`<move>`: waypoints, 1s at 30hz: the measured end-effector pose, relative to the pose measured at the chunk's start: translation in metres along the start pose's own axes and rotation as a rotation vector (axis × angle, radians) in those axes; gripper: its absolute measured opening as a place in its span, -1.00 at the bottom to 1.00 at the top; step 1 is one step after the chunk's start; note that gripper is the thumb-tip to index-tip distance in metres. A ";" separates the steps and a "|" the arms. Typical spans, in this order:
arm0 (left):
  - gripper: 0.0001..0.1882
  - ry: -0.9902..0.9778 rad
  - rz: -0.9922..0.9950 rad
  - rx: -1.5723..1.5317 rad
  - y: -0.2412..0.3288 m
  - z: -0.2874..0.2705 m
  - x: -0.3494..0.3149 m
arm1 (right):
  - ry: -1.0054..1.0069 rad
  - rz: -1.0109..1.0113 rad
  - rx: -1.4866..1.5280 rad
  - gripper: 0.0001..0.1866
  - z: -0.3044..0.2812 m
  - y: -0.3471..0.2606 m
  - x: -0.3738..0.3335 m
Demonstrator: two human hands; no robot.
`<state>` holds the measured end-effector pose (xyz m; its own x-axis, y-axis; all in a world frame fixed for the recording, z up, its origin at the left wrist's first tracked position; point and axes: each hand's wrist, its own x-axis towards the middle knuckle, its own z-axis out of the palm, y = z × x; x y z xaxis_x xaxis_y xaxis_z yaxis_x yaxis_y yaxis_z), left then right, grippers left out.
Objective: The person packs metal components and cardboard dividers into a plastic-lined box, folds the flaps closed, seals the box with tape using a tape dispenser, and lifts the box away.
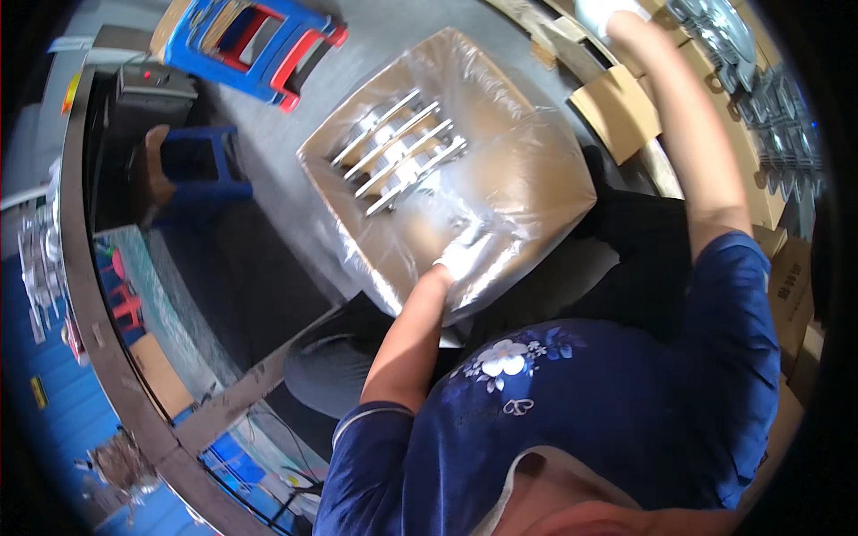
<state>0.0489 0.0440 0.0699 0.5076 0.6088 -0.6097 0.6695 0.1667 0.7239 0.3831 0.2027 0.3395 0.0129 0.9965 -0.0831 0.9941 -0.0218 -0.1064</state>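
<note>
- The parts (390, 159), a row of silvery pieces with pale bars, lie in the box (536, 134) at upper centre, toward its left side.
- Clear plastic (523, 192) lines the box and spreads over its near side.
- The left hand (461, 256), white-gloved, is at the plastic in the middle of the frame, below and right of the parts, apart from them; glare hides its fingers, so I cannot tell whether they are spread or pinching.
- The right hand (606, 12), also gloved, is at the top edge, upper right, well apart from the box; its fingers and any hold cannot be made out.
- Grey floor (393, 34) shows at upper centre.
- A blue stool (198, 55) and a red stool (291, 75) sit together at upper left.
- Shiny pieces (776, 134) line the right edge.
</note>
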 end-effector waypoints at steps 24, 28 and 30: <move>-0.16 -0.554 0.192 -0.119 0.063 -0.010 -0.043 | -0.274 -0.739 0.166 -0.73 0.311 -0.183 -0.031; -0.18 -0.541 0.245 0.003 0.035 0.004 -0.021 | -0.587 -0.619 -0.077 -0.66 0.280 -0.172 -0.032; -0.21 -0.576 0.234 0.092 0.058 -0.007 -0.028 | -0.735 -0.643 -0.272 -0.65 0.276 -0.163 -0.048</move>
<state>0.0701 0.0422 0.1310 0.8398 0.1008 -0.5335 0.5365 -0.0037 0.8439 0.1905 0.1361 0.0871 -0.5116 0.5139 -0.6886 0.7813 0.6117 -0.1239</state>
